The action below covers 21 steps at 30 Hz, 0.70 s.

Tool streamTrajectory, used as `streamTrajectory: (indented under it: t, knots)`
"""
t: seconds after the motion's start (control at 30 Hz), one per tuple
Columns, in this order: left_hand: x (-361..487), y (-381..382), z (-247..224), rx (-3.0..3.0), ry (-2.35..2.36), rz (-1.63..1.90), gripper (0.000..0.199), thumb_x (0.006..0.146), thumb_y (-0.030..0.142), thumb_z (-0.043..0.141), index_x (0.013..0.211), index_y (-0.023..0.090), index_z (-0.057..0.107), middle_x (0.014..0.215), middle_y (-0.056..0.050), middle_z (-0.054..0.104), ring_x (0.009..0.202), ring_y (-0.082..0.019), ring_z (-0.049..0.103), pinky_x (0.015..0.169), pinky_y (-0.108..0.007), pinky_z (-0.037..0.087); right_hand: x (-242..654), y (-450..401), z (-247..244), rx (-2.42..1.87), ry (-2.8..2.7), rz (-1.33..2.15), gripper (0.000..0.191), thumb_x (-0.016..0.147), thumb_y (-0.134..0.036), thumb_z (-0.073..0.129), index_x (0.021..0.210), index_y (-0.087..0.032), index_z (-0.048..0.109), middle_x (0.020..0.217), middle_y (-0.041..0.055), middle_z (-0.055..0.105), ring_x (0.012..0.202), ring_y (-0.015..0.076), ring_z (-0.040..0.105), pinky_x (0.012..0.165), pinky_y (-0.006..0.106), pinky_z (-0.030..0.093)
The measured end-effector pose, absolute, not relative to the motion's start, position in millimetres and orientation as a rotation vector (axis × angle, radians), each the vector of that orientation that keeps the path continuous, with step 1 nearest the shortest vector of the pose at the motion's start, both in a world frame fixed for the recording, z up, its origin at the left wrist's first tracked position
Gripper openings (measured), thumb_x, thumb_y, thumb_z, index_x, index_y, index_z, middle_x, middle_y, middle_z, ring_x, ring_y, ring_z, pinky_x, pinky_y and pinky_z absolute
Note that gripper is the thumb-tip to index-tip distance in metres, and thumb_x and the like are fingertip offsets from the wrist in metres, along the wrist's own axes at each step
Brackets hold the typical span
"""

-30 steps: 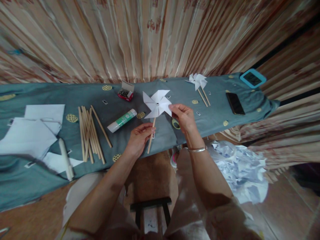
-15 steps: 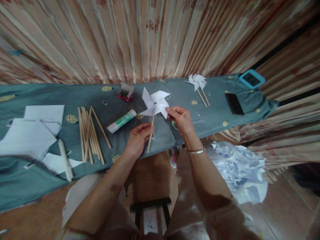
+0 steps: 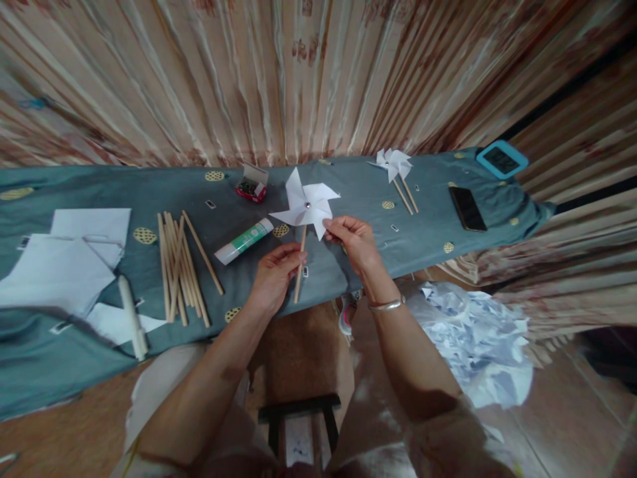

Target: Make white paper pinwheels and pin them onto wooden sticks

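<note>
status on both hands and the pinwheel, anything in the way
Left hand gripping wooden stick. Right hand at edge of white pinwheel. Glue stick nearby, no obstruction seen.

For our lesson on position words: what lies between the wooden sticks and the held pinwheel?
In the head view, a green-and-white glue stick lies between the wooden sticks and the pinwheel, with a yellow print on the cloth by one end.

Noted white on pinwheel point(image 3: 315, 211), silver at its pin point(image 3: 308, 205), tan along its stick point(image 3: 298, 285); green band on white glue tube point(image 3: 243, 241); hatched yellow motifs on grey-green desk cloth point(image 3: 355, 192); light-blue rim on display point(image 3: 502, 159).
</note>
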<state>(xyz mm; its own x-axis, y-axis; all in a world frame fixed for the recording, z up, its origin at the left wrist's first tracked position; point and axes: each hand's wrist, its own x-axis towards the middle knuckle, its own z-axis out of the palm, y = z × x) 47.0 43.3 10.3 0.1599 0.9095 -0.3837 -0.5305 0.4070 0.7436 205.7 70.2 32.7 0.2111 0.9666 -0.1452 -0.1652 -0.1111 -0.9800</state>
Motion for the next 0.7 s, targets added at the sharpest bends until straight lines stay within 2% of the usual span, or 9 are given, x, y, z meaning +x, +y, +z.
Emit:
streamTrajectory:
  t: [0.43, 0.7]
  knots:
    - [47.2, 43.5, 10.3, 0.507, 0.934, 1.109, 0.033, 0.045, 0.023, 0.092, 0.072, 0.015, 0.074, 0.064, 0.001, 0.068, 0.058, -0.008, 0.058, 0.058, -0.019, 0.046, 200.7, 69.9, 30.0, -1.312, -0.906, 1.213, 0.041, 0.047, -0.054, 0.090, 0.056, -0.022, 0.066, 0.056, -0.0032, 0.066, 0.054, 0.0090, 0.054, 0.059, 0.024, 0.045]
    - [47.8, 43.6, 12.2, 0.484, 0.930, 1.102, 0.035, 0.043, 0.023, 0.093, 0.072, 0.014, 0.074, 0.064, 0.001, 0.069, 0.058, -0.007, 0.059, 0.058, -0.018, 0.046, 197.4, 68.9, 30.5, -1.320, -0.886, 1.231, 0.038, 0.047, -0.050, 0.091, 0.056, -0.022, 0.066, 0.056, -0.0032, 0.066, 0.053, 0.0086, 0.053, 0.058, 0.024, 0.044]
